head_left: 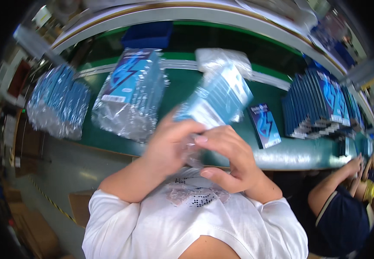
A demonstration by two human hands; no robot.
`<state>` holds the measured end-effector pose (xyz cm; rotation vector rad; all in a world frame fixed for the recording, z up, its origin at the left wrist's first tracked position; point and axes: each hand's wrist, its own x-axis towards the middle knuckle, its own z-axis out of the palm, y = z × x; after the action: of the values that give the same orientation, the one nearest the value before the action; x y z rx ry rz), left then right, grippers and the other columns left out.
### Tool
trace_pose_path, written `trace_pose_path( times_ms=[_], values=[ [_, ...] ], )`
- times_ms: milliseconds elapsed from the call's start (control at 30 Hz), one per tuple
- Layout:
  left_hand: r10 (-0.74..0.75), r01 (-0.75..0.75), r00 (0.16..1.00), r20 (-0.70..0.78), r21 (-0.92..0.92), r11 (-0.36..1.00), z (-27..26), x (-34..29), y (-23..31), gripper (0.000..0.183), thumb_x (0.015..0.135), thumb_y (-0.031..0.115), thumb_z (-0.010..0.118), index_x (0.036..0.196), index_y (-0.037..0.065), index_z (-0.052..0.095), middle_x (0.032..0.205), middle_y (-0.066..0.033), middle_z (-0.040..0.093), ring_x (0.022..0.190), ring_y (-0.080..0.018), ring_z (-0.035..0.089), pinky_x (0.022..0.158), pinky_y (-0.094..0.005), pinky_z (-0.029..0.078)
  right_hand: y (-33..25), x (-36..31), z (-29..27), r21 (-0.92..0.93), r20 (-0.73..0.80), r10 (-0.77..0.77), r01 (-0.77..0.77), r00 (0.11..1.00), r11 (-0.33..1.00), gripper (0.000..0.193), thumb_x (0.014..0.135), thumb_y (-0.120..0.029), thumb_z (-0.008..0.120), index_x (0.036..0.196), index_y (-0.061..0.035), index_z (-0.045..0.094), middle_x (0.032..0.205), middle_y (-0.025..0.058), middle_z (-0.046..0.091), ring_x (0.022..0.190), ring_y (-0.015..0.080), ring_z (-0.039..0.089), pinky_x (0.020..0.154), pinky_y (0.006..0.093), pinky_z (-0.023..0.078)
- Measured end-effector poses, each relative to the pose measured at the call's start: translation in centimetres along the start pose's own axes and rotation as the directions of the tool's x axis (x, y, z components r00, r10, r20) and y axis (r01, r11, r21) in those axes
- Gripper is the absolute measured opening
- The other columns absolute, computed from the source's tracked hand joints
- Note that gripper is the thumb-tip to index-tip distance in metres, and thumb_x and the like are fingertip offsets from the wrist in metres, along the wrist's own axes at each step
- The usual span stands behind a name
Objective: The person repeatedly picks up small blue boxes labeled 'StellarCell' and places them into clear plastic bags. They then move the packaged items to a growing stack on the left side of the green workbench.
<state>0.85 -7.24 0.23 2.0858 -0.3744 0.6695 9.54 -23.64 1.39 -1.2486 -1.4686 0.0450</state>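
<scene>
A light-blue box in a clear plastic bag (219, 97) tilts up to the right in front of me, blurred by motion. My left hand (167, 142) is closed around its lower left end, where loose, crumpled film (192, 153) hangs below the fingers. Beside it is my right hand (233, 159), its thumb spread away from the fingers and one fingertip against the film near the left hand. To the right, a single blue box (264, 125) with a dark lightning-bolt print lies on the green table.
Two plastic-wrapped stacks of blue boxes, one at far left (59, 101) and one nearer (128, 95), stand on the green table (176, 84). Unwrapped blue boxes (316, 103) stand in rows at right. Behind are clear plastic bags (223, 58) and a blue bin (147, 35). A co-worker (344, 203) sits at right.
</scene>
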Motion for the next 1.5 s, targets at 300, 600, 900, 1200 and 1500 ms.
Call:
trace_pose_path(
  times_ms=[300,600,900,1200,1500],
  values=[
    [0.032,0.232,0.937,-0.349,0.687,0.689,-9.4,1.7,-0.2,0.041,0.085,-0.001,0.049,0.127,-0.001,0.05,0.131,-0.015,0.05,0.12,-0.0271,0.048,0.103,-0.0345,0.032,2.8,-5.7,-4.4,0.073,-0.403,0.47,-0.484,0.786,0.872,0.035,0.086,-0.008,0.058,0.119,0.004,0.053,0.101,0.0111,0.062,0.093,0.0165,0.058,0.085,0.0287,0.045],
    [-0.137,0.179,0.982,-0.129,0.866,0.466,-8.9,1.3,-0.5,0.039,0.09,0.018,0.049,0.125,0.0,0.053,0.134,-0.0143,0.048,0.127,-0.0323,0.041,0.107,-0.0441,0.026,6.9,-10.2,-7.5,-0.737,-0.544,0.432,-0.656,0.719,0.164,0.06,0.072,-0.031,0.073,0.119,-0.0008,0.053,0.119,0.0239,0.052,0.109,0.0352,0.051,0.09,0.0439,0.04],
    [-0.055,-0.102,0.967,0.248,0.576,0.811,1.6,3.1,-0.7,0.029,0.08,0.01,0.062,0.108,0.008,0.064,0.12,-0.0077,0.058,0.115,-0.0291,0.05,0.098,-0.0406,0.035,6.5,-9.1,-5.6,-0.316,-0.769,0.372,-0.815,0.52,0.485,0.064,0.071,-0.026,0.073,0.123,0.0014,0.048,0.105,0.0176,0.052,0.098,0.0287,0.053,0.085,0.0368,0.044],
    [-0.144,-0.028,0.952,0.27,0.545,0.838,5.1,4.2,-8.9,0.023,0.081,0.0,0.057,0.103,0.005,0.063,0.097,-0.0135,0.057,0.088,-0.0273,0.056,0.079,-0.0369,0.045,5.2,-10.6,-5.9,0.889,-0.161,0.912,-0.345,0.377,0.3,0.049,0.093,-0.041,0.048,0.121,-0.0001,0.046,0.082,0.0055,0.054,0.061,0.0097,0.052,0.044,0.0215,0.041],
    [-0.044,0.006,0.99,0.132,0.28,0.96,5.1,4.9,-6.8,0.02,0.079,-0.004,0.058,0.098,-0.001,0.063,0.091,-0.0149,0.059,0.085,-0.0283,0.061,0.071,-0.0317,0.048,6.2,-8.3,-4.1,0.947,0.145,0.762,-0.311,0.631,0.078,0.064,0.079,0.0,0.063,0.133,0.0099,0.031,0.113,0.0196,0.058,0.096,0.0193,0.064,0.084,0.029,0.052]
  ],
)
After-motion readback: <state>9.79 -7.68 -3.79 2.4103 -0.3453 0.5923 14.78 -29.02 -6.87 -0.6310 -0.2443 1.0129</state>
